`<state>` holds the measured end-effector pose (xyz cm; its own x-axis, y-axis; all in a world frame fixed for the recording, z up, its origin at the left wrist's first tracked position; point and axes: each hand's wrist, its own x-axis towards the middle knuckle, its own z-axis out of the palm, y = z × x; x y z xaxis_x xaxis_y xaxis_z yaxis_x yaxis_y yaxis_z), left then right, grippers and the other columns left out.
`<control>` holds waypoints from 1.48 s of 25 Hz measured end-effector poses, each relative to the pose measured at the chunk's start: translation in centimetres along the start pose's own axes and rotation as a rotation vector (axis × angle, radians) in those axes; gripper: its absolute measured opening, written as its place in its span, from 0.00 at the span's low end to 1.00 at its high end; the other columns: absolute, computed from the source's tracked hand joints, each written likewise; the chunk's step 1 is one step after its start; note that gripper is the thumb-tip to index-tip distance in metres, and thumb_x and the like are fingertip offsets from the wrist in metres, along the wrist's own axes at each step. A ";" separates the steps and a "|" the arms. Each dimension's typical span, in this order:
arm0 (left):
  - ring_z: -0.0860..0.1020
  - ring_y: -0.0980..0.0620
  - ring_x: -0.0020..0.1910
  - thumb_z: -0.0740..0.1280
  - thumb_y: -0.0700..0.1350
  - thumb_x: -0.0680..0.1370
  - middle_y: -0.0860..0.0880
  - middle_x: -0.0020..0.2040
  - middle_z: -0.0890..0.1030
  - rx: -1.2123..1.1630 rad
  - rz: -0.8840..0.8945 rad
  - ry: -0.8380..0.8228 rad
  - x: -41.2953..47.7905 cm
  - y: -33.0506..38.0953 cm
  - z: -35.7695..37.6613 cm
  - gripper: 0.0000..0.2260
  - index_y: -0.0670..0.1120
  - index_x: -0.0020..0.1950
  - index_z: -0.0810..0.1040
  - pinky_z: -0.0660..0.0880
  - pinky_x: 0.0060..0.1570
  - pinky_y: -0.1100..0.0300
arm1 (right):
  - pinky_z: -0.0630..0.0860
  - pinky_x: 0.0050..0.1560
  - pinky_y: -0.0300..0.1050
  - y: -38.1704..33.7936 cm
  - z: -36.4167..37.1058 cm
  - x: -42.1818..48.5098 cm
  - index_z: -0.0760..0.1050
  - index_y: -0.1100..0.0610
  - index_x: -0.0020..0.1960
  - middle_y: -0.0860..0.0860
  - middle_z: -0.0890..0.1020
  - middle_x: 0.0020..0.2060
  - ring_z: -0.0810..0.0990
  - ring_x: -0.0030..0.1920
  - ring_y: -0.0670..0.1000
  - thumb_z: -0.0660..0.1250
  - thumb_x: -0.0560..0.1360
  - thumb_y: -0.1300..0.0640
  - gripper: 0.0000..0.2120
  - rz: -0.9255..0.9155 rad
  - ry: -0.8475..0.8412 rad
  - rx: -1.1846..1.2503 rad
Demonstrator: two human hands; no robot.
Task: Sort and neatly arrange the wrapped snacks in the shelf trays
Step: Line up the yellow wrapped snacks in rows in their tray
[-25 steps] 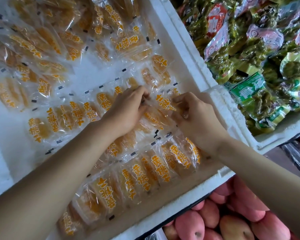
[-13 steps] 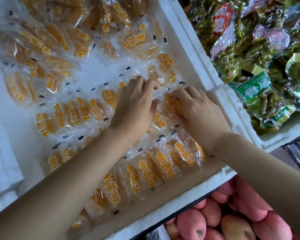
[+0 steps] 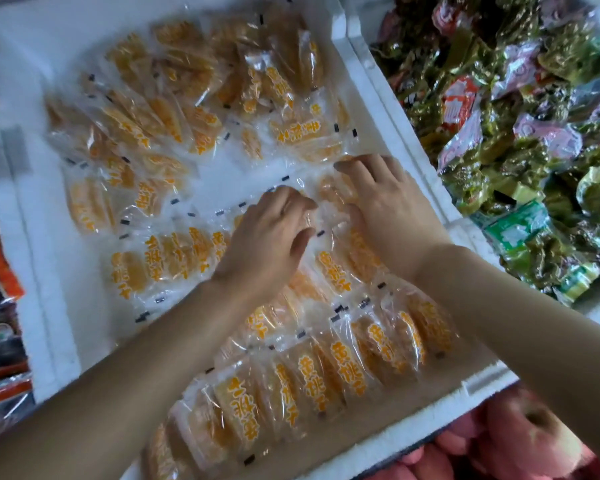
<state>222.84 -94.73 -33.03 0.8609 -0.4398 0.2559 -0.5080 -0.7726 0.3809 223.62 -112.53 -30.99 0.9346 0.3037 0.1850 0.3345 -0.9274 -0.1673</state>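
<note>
A white foam tray [image 3: 388, 109] holds several clear-wrapped orange snack packets. A tidy overlapping row [image 3: 326, 368] lies along the near wall, a second row [image 3: 160, 261] runs across the middle, and a loose heap [image 3: 187, 81] fills the far part. My left hand [image 3: 271, 237] rests palm down on packets at the right end of the middle row, fingers slightly bent. Just to its right, my right hand [image 3: 388, 206] lies flat with spread fingers over a packet [image 3: 333, 195] near the tray's right wall. Neither hand lifts anything.
Right of the foam wall, a second tray is piled with green, red and pink wrapped snacks [image 3: 520, 161]. Pink apples [image 3: 534, 441] lie below the near edge. Red packages [image 3: 0, 278] show at the far left. A bare white strip [image 3: 243, 168] separates the heap from the middle row.
Both hands stopped pinching a packet between them and moved a little farther into the tray, now lying flat on the packets at the right end of the middle row.
</note>
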 end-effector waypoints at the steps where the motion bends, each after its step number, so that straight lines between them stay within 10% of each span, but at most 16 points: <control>1: 0.74 0.42 0.58 0.66 0.40 0.77 0.43 0.59 0.75 0.020 -0.026 0.007 1.2 -0.8 -0.4 0.14 0.41 0.63 0.74 0.71 0.56 0.49 | 0.67 0.62 0.53 0.0 0.1 1.3 0.65 0.59 0.69 0.58 0.71 0.63 0.69 0.63 0.61 0.65 0.74 0.62 0.24 0.024 -0.038 -0.040; 6: 0.59 0.48 0.74 0.63 0.42 0.80 0.47 0.75 0.62 -0.027 -0.147 -0.039 7.9 -3.0 -0.9 0.25 0.46 0.76 0.59 0.57 0.69 0.56 | 0.62 0.64 0.46 0.9 0.8 4.8 0.58 0.58 0.73 0.55 0.69 0.66 0.67 0.66 0.57 0.58 0.79 0.56 0.24 0.114 -0.219 -0.109; 13: 0.66 0.43 0.66 0.61 0.46 0.81 0.42 0.66 0.68 0.350 -0.224 -0.116 11.0 -3.0 0.7 0.19 0.41 0.70 0.65 0.64 0.60 0.53 | 0.69 0.61 0.47 1.6 2.0 5.3 0.62 0.58 0.69 0.54 0.74 0.60 0.70 0.60 0.57 0.65 0.74 0.60 0.25 0.001 -0.172 -0.221; 21: 0.72 0.50 0.36 0.67 0.58 0.74 0.51 0.36 0.71 -0.475 -0.622 0.018 5.7 -0.5 -2.2 0.22 0.44 0.54 0.64 0.68 0.35 0.57 | 0.74 0.51 0.38 -0.3 -3.2 1.5 0.77 0.60 0.54 0.50 0.77 0.47 0.77 0.47 0.47 0.65 0.76 0.63 0.07 0.081 0.369 0.456; 26: 0.73 0.52 0.30 0.52 0.59 0.82 0.51 0.28 0.73 -1.268 -0.970 -0.030 3.0 1.9 -1.1 0.20 0.42 0.50 0.69 0.69 0.37 0.55 | 0.74 0.49 0.37 -3.7 -0.8 -0.2 0.81 0.60 0.45 0.47 0.73 0.48 0.76 0.47 0.44 0.69 0.73 0.66 0.03 -0.012 0.342 0.631; 32: 0.79 0.52 0.29 0.59 0.45 0.82 0.48 0.32 0.81 -1.195 -1.053 0.116 0.9 1.5 -2.9 0.12 0.37 0.51 0.76 0.73 0.39 0.57 | 0.73 0.46 0.35 -4.8 -0.8 -1.0 0.81 0.59 0.39 0.51 0.78 0.39 0.76 0.42 0.46 0.71 0.70 0.68 0.06 -0.051 0.494 0.615; 37: 0.74 0.56 0.24 0.60 0.50 0.81 0.50 0.28 0.76 -1.612 -1.084 0.006 0.8 2.5 -4.6 0.13 0.44 0.41 0.74 0.67 0.33 0.63 | 0.74 0.49 0.41 -6.6 0.0 -0.9 0.80 0.58 0.44 0.52 0.81 0.41 0.78 0.45 0.50 0.73 0.69 0.62 0.05 -0.255 0.304 0.592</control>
<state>222.17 -94.91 -27.79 0.7800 -0.1364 -0.6108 0.6059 0.4089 0.6824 220.56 -106.68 -30.08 0.7721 0.3413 0.5361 0.6285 -0.5349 -0.5647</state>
